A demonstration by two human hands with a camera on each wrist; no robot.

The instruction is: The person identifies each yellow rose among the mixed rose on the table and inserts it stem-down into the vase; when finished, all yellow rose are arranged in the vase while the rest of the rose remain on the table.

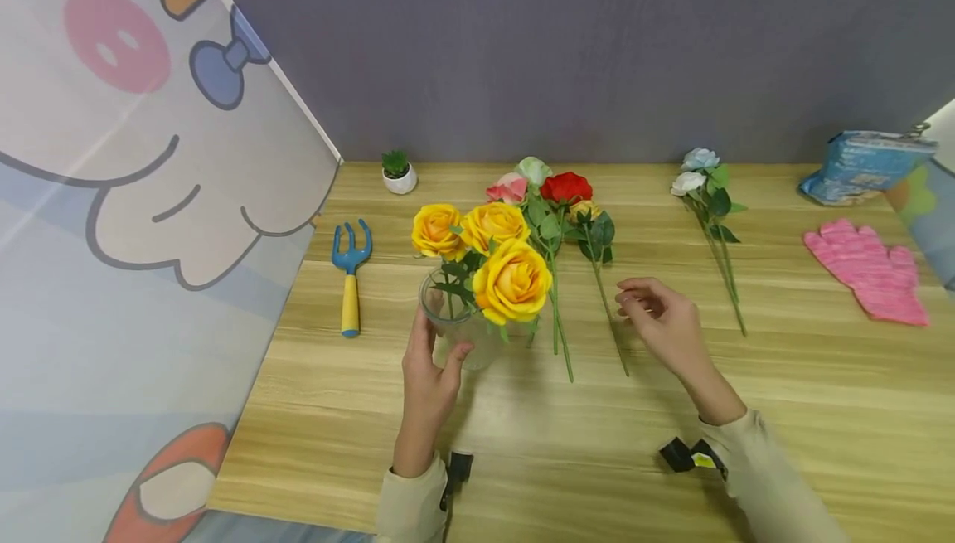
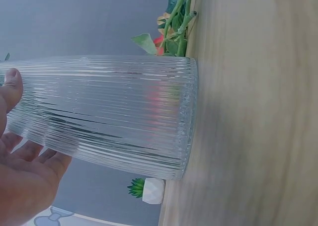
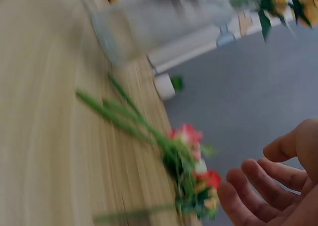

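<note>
My left hand (image 1: 433, 377) grips a clear ribbed glass vase (image 2: 109, 107), thumb on one side and fingers round the other. Yellow roses (image 1: 515, 282) stand in the vase, their big blooms above its rim. My right hand (image 1: 667, 332) hovers over the table with loosely bent fingers and holds nothing. Nearest to it lies a stem with a small dull-yellow flower (image 1: 585, 210). Beside that one, partly behind the yellow roses, lie a red flower (image 1: 567, 187), a pink flower (image 1: 507, 188) and a pale green flower (image 1: 534, 170).
A yellow-handled hand fork (image 1: 351, 278) lies at left, below a small potted succulent (image 1: 400, 178). To the right are a white flower (image 1: 688, 183) and a pale blue flower (image 1: 700, 159), a pink glove (image 1: 871, 273) and a blue pouch (image 1: 865, 166). A grey wall (image 1: 567, 54) backs the table.
</note>
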